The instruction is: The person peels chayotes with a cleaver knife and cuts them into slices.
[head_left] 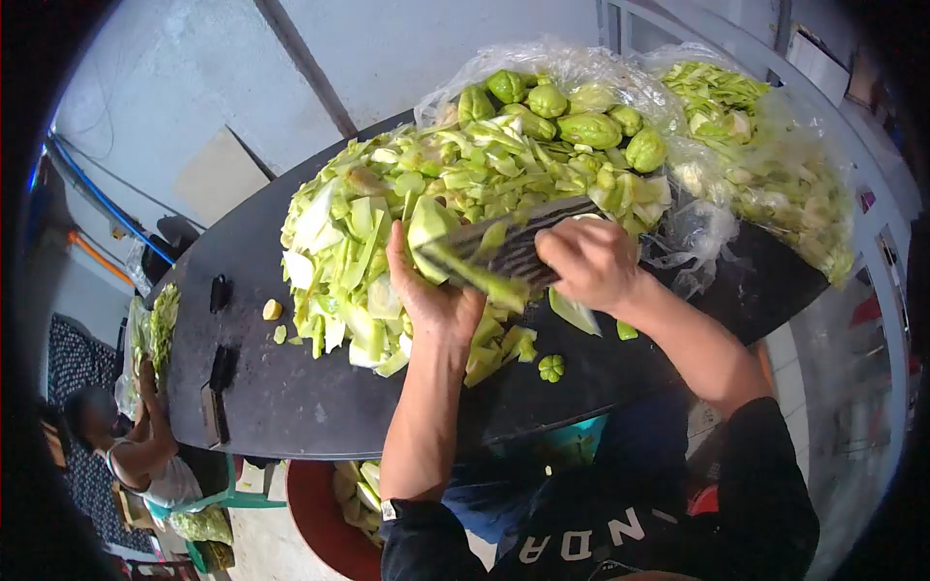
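My left hand (pixel 438 302) is wrapped round a pale, peeled chayote (pixel 429 232) held above the heap. In my right hand (pixel 593 263) is the handle of a broad-bladed knife (pixel 513 244), its flat side showing dark stripes. The blade lies against or just beside the chayote; the exact contact is blurred. A strip of green peel (pixel 489 281) hangs by the blade. Beneath both hands spreads a big heap of chayote peel (pixel 358 266). Whole green chayotes (pixel 589 131) rest at the back of it.
Clear plastic bags of cut chayote (pixel 790 208) stand on the right side of the dark table (pixel 291 412). A small green chunk (pixel 551 368) lies near the front edge. Below is a red tub (pixel 315 513) with pale pieces. Another person (pixel 145 465) sits at the left.
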